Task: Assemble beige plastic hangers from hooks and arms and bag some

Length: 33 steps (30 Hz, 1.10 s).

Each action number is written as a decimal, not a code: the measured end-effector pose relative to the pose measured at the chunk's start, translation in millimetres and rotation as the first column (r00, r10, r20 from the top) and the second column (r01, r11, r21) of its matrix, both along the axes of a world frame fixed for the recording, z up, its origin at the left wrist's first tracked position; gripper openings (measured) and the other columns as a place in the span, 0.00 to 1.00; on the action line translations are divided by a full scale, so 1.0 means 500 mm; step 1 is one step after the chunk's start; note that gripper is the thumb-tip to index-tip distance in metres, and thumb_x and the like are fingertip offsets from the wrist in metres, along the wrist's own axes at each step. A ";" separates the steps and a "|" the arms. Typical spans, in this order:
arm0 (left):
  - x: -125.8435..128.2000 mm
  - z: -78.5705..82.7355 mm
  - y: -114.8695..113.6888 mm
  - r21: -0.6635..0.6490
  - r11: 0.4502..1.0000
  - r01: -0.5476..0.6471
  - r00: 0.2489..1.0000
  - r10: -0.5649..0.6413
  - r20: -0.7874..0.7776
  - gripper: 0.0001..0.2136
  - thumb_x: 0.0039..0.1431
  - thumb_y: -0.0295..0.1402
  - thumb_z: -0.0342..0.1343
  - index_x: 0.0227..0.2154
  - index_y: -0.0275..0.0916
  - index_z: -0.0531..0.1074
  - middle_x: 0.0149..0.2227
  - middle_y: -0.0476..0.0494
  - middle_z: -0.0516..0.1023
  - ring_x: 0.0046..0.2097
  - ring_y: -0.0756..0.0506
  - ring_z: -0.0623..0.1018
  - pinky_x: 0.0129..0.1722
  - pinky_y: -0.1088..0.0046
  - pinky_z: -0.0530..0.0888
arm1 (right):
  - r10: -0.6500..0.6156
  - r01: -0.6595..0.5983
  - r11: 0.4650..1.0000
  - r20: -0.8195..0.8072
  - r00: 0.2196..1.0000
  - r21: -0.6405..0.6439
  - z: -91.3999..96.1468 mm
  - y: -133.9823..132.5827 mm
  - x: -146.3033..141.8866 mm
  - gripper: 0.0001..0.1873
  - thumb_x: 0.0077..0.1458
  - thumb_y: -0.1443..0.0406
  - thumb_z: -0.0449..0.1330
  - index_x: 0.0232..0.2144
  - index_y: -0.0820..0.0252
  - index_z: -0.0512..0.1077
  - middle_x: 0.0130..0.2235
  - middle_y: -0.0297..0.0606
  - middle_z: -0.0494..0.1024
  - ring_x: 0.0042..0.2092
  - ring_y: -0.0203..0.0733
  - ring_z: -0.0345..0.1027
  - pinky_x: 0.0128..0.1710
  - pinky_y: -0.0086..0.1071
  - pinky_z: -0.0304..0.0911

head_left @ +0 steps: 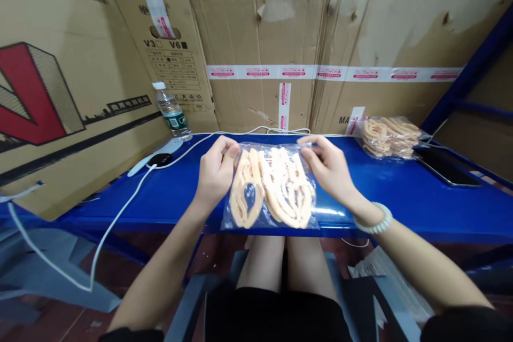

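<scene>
A clear plastic bag (272, 187) filled with pale beige looped strips lies at the front edge of the blue table, directly before me. My left hand (218, 168) is closed on the bag's upper left corner, thumb against the fingers. On the other side, my right hand (326, 165) pinches the upper right corner, its index finger stretched along the top edge. A pale beaded bracelet circles my right wrist. What exactly the beige strips are cannot be made out.
Another bag of beige strips (387, 136) sits at the back right, beside a dark phone-like slab (447, 165). A water bottle (173, 112) and a white device with a cable (156, 157) are at the left. Cardboard walls (260, 26) enclose the blue table (372, 192).
</scene>
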<state>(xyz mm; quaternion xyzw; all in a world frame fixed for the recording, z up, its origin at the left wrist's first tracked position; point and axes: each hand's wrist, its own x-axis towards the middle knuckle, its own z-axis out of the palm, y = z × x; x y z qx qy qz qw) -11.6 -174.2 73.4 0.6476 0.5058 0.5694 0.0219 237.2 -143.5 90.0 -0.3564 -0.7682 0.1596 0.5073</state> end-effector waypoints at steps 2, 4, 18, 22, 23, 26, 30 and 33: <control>-0.025 -0.009 0.062 -0.189 0.979 -0.082 0.986 0.053 -0.157 0.09 0.68 0.34 0.45 0.32 0.39 0.67 0.31 0.47 0.76 0.33 0.47 0.75 0.32 0.75 0.70 | 0.037 -0.029 0.997 0.106 0.994 -0.072 -0.023 0.057 -0.022 0.15 0.64 0.66 0.52 0.52 0.61 0.66 0.23 0.27 0.70 0.23 0.35 0.61 0.27 0.29 0.57; -0.042 -0.031 0.115 -0.341 0.924 -0.175 0.949 0.065 -0.309 0.09 0.66 0.31 0.44 0.34 0.39 0.69 0.36 0.43 0.79 0.38 0.44 0.78 0.38 0.72 0.72 | -0.027 0.063 0.992 0.304 0.952 -0.109 -0.059 0.106 -0.041 0.16 0.65 0.67 0.49 0.54 0.62 0.64 0.25 0.31 0.73 0.26 0.37 0.65 0.30 0.30 0.60; 0.018 -0.077 -0.010 -0.134 0.991 -0.017 0.713 -0.082 -0.697 0.18 0.70 0.38 0.48 0.59 0.39 0.68 0.56 0.34 0.72 0.57 0.35 0.71 0.57 0.54 0.71 | -0.076 -0.124 0.969 0.736 0.672 0.213 -0.066 0.003 -0.008 0.18 0.68 0.59 0.52 0.54 0.64 0.67 0.48 0.52 0.73 0.48 0.52 0.67 0.50 0.46 0.67; 0.034 -0.132 -0.074 -0.123 0.992 0.017 0.623 -0.107 -0.775 0.26 0.67 0.48 0.53 0.65 0.47 0.63 0.65 0.32 0.64 0.65 0.30 0.65 0.59 0.47 0.69 | -0.031 -0.216 0.954 0.783 0.622 0.209 -0.095 -0.045 -0.015 0.14 0.66 0.62 0.54 0.48 0.66 0.71 0.46 0.52 0.73 0.49 0.54 0.66 0.49 0.48 0.69; 0.027 -0.140 -0.074 -0.136 0.991 0.005 0.618 -0.110 -0.778 0.27 0.67 0.48 0.52 0.65 0.47 0.62 0.65 0.32 0.64 0.65 0.30 0.64 0.60 0.47 0.67 | -0.028 -0.223 0.952 0.789 0.614 0.208 -0.102 -0.042 -0.024 0.15 0.67 0.63 0.53 0.49 0.67 0.71 0.47 0.53 0.73 0.51 0.54 0.66 0.51 0.48 0.68; -0.017 -0.144 -0.037 -0.200 0.979 -0.041 0.625 -0.131 -0.769 0.25 0.69 0.49 0.47 0.65 0.46 0.62 0.66 0.33 0.63 0.67 0.32 0.62 0.63 0.47 0.64 | 0.000 -0.231 0.957 0.798 0.603 0.175 -0.111 -0.007 -0.071 0.17 0.67 0.63 0.54 0.53 0.69 0.70 0.49 0.54 0.73 0.52 0.54 0.66 0.53 0.47 0.68; -0.109 -0.121 0.075 -0.345 0.920 -0.185 0.622 -0.162 -0.766 0.22 0.71 0.46 0.42 0.62 0.47 0.66 0.67 0.37 0.63 0.69 0.30 0.58 0.62 0.39 0.61 | 0.034 -0.206 0.970 0.768 0.640 0.129 -0.114 0.080 -0.166 0.21 0.64 0.65 0.59 0.55 0.75 0.69 0.53 0.59 0.73 0.54 0.55 0.66 0.54 0.48 0.66; -0.175 -0.106 0.171 -0.380 0.913 -0.150 0.660 -0.194 -0.726 0.21 0.71 0.43 0.42 0.60 0.43 0.67 0.66 0.37 0.65 0.68 0.33 0.61 0.62 0.46 0.63 | 0.052 -0.208 0.971 0.743 0.667 0.119 -0.114 0.155 -0.229 0.22 0.63 0.67 0.60 0.57 0.74 0.67 0.58 0.57 0.71 0.58 0.52 0.64 0.55 0.43 0.66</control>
